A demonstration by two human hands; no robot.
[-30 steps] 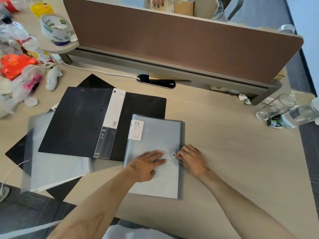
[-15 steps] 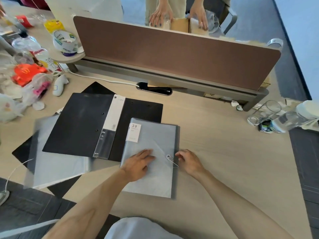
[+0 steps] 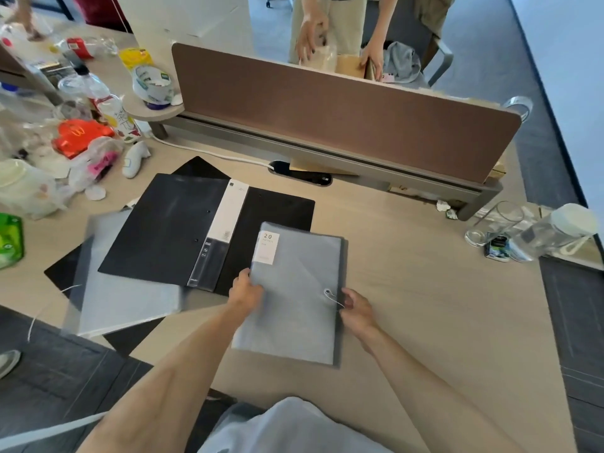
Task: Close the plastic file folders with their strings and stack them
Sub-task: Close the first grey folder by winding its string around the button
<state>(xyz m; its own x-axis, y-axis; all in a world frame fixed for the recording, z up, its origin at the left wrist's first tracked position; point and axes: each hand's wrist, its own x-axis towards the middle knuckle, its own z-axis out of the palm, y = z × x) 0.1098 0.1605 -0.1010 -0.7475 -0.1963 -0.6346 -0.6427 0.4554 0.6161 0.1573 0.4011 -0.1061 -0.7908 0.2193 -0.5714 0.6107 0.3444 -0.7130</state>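
Observation:
A closed grey translucent folder (image 3: pixel 297 299) with a white "20" label lies on the wooden desk in front of me. Its string runs from a round button (image 3: pixel 327 292) near the right edge. My left hand (image 3: pixel 245 291) grips the folder's left edge. My right hand (image 3: pixel 354 305) holds the right edge beside the string loop. To the left, a black folder (image 3: pixel 170 227) lies open, partly over another grey translucent folder (image 3: pixel 121 302) and a black sheet beneath.
A brown divider panel (image 3: pixel 343 116) runs across the back of the desk. Bottles, bags and clutter (image 3: pixel 72 138) crowd the far left. A glass (image 3: pixel 493 223) and a plastic jug (image 3: pixel 555 233) stand at the right. Another person (image 3: pixel 340 31) works behind the divider.
My left hand slid from flat on the folder's cover to gripping its left edge. My right hand shifted to the right edge by the string. The camera view tilted upward.

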